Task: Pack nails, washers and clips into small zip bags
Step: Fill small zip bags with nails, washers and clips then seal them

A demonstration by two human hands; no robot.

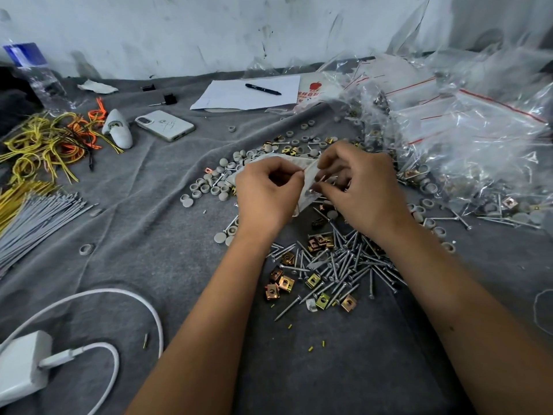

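Note:
My left hand (267, 194) and my right hand (356, 187) are together above the middle of the grey cloth, both pinching the top edge of a small clear zip bag (308, 187) between them. Small parts show through the bag. Below my hands lies a loose heap of silver nails (344, 265) mixed with brass-coloured clips (282, 287). Grey round washers (209, 184) are scattered to the left of and behind my hands.
A big pile of zip bags (466, 127) fills the right back. A phone (164, 124), paper with a pen (262, 89), coloured wires (45, 142), grey cable ties (36, 220), a bottle (33, 73) and a white charger with cable (22, 372) lie to the left.

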